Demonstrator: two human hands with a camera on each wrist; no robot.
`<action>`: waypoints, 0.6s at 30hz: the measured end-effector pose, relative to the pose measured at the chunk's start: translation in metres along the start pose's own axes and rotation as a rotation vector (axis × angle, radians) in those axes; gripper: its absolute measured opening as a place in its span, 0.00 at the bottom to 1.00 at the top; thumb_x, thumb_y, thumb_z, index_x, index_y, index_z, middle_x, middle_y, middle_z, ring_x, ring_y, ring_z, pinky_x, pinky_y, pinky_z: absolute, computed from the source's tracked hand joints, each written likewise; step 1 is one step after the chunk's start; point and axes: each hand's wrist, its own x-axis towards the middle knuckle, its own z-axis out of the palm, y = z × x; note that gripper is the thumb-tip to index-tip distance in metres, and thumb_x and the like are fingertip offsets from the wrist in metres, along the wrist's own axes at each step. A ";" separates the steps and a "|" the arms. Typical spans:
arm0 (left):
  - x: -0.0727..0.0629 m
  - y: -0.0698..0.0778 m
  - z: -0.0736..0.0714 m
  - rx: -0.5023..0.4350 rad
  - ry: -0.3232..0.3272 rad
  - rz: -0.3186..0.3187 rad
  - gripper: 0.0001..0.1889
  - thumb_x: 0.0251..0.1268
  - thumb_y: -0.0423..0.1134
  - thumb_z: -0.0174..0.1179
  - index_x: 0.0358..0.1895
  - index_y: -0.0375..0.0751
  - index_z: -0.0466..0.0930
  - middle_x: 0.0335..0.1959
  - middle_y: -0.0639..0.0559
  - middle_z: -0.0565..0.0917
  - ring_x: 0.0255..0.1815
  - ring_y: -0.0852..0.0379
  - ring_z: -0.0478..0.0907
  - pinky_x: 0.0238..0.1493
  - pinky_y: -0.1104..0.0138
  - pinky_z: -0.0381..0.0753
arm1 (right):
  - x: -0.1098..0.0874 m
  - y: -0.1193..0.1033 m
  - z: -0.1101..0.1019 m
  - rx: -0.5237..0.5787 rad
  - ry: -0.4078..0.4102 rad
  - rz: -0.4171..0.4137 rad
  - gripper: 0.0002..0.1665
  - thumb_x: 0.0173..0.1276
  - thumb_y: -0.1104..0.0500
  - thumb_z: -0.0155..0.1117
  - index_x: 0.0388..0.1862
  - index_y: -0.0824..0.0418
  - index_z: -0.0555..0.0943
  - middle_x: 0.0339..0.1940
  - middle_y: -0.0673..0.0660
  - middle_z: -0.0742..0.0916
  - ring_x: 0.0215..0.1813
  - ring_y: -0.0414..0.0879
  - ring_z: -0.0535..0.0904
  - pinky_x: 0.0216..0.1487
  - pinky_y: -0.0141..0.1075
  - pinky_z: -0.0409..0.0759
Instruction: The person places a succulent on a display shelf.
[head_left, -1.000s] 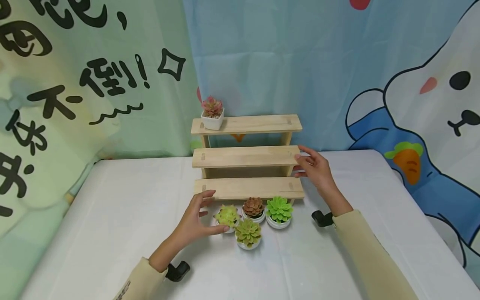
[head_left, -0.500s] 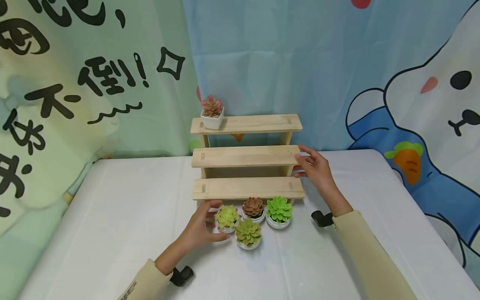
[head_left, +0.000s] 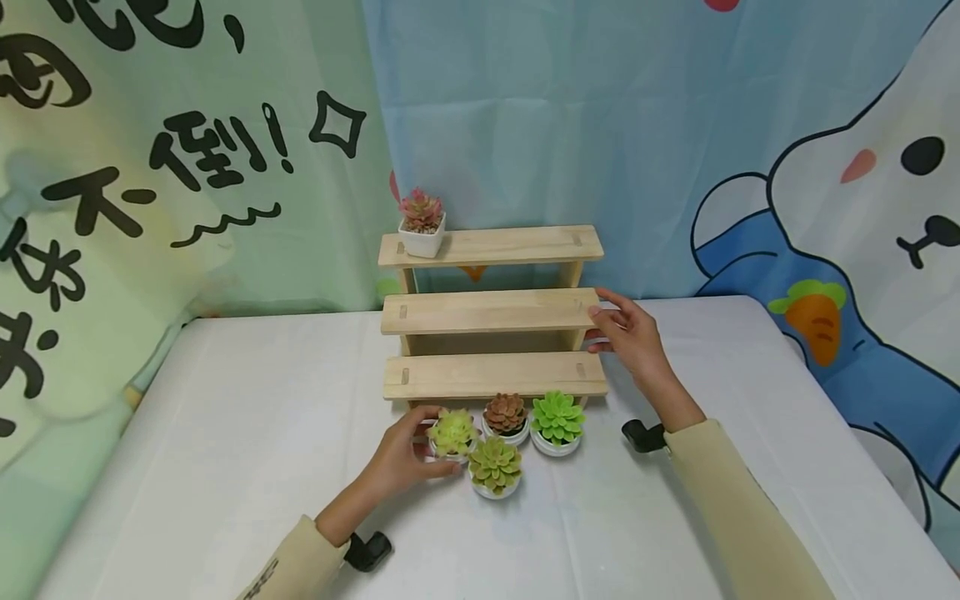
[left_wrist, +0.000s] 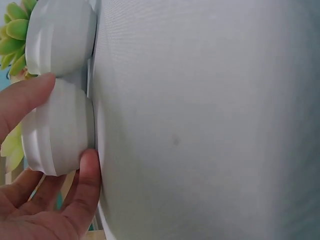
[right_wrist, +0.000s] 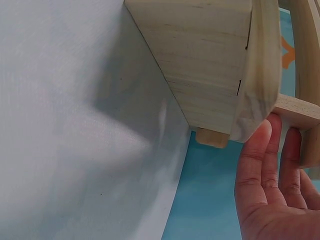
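Note:
My left hand point(head_left: 401, 458) holds the white pot of a yellow-green potted succulent point(head_left: 453, 433) at the left of a small group. In the left wrist view, the thumb lies on one side of that pot point(left_wrist: 62, 130) and the fingers on the other; its base is right at the tabletop. A three-tier wooden plant stand point(head_left: 491, 311) stands behind the group. At the right end of its middle board, my right hand point(head_left: 633, 340) grips the edge, thumb on the outside and fingers reaching beneath, as the right wrist view shows of the stand point(right_wrist: 260, 75).
Close by are a brown succulent point(head_left: 506, 415), a bright green one point(head_left: 557, 419) and a green one point(head_left: 495, 467), all in white pots. A pink succulent point(head_left: 422, 221) stands at the top board's left end. The white tabletop point(head_left: 247, 417) meets a printed curtain point(head_left: 525, 108) behind.
My left hand has come down from beside the bottom board and closed around the yellow-green succulent's pot. My right hand stays at the stand's middle board.

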 end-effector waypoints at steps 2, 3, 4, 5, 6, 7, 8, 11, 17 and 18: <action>0.000 -0.001 0.000 0.005 0.002 0.013 0.35 0.46 0.29 0.76 0.59 0.25 0.69 0.54 0.33 0.76 0.41 0.50 0.79 0.37 0.71 0.82 | 0.000 0.000 0.000 -0.006 0.002 0.001 0.36 0.75 0.50 0.56 0.76 0.63 0.60 0.37 0.36 0.81 0.38 0.40 0.84 0.37 0.30 0.84; 0.000 0.000 0.000 0.006 0.007 0.012 0.35 0.46 0.29 0.76 0.59 0.25 0.69 0.54 0.33 0.76 0.40 0.50 0.79 0.37 0.70 0.82 | 0.000 0.000 0.000 -0.006 0.002 0.000 0.36 0.75 0.51 0.56 0.76 0.63 0.60 0.37 0.36 0.81 0.38 0.40 0.84 0.37 0.30 0.84; 0.000 0.000 0.000 0.008 0.016 0.002 0.35 0.46 0.29 0.76 0.59 0.25 0.69 0.54 0.34 0.77 0.40 0.51 0.79 0.37 0.71 0.82 | 0.001 0.000 0.000 -0.005 0.002 -0.003 0.36 0.75 0.51 0.56 0.76 0.64 0.60 0.37 0.36 0.81 0.38 0.41 0.84 0.37 0.30 0.84; 0.000 0.000 0.000 0.009 0.027 -0.010 0.35 0.46 0.29 0.76 0.59 0.25 0.70 0.54 0.33 0.77 0.39 0.52 0.79 0.36 0.71 0.82 | 0.001 0.000 0.000 0.000 0.000 -0.004 0.36 0.75 0.51 0.56 0.76 0.64 0.60 0.36 0.36 0.81 0.38 0.41 0.84 0.37 0.30 0.84; 0.000 0.001 0.000 0.008 0.040 -0.031 0.35 0.45 0.30 0.76 0.59 0.25 0.70 0.54 0.34 0.77 0.37 0.53 0.79 0.35 0.71 0.82 | 0.001 0.000 0.000 0.007 -0.003 -0.006 0.36 0.75 0.51 0.55 0.76 0.65 0.59 0.36 0.36 0.81 0.39 0.41 0.84 0.37 0.30 0.84; 0.000 0.001 0.000 0.006 0.056 -0.053 0.36 0.45 0.30 0.77 0.59 0.26 0.70 0.54 0.34 0.77 0.37 0.54 0.79 0.35 0.71 0.81 | 0.001 0.000 0.000 0.015 -0.005 -0.006 0.36 0.75 0.51 0.56 0.76 0.65 0.59 0.36 0.37 0.81 0.39 0.42 0.84 0.37 0.30 0.84; 0.000 0.002 -0.001 0.003 0.072 -0.077 0.36 0.44 0.30 0.77 0.59 0.26 0.71 0.54 0.34 0.78 0.36 0.54 0.79 0.34 0.71 0.81 | 0.001 0.000 0.000 0.021 -0.007 -0.005 0.36 0.75 0.51 0.56 0.76 0.66 0.59 0.36 0.37 0.81 0.38 0.42 0.84 0.37 0.30 0.84; -0.001 0.004 -0.003 -0.020 0.121 -0.140 0.35 0.43 0.31 0.78 0.58 0.28 0.72 0.53 0.36 0.78 0.36 0.55 0.79 0.34 0.71 0.80 | 0.001 0.000 0.001 0.025 -0.012 0.004 0.37 0.75 0.51 0.55 0.76 0.66 0.59 0.40 0.41 0.81 0.38 0.42 0.84 0.37 0.31 0.84; -0.002 0.004 -0.007 -0.022 0.121 -0.072 0.32 0.41 0.30 0.77 0.53 0.29 0.74 0.49 0.38 0.79 0.39 0.51 0.79 0.36 0.69 0.81 | -0.001 -0.003 0.002 -0.002 -0.006 0.020 0.36 0.76 0.51 0.54 0.76 0.63 0.58 0.58 0.66 0.78 0.36 0.36 0.84 0.38 0.31 0.84; -0.002 0.003 -0.007 -0.015 0.105 -0.049 0.31 0.41 0.30 0.77 0.52 0.30 0.74 0.48 0.38 0.79 0.39 0.51 0.80 0.36 0.68 0.81 | -0.001 -0.003 0.001 -0.003 -0.008 0.019 0.36 0.76 0.51 0.54 0.77 0.63 0.58 0.60 0.69 0.77 0.36 0.36 0.84 0.38 0.32 0.84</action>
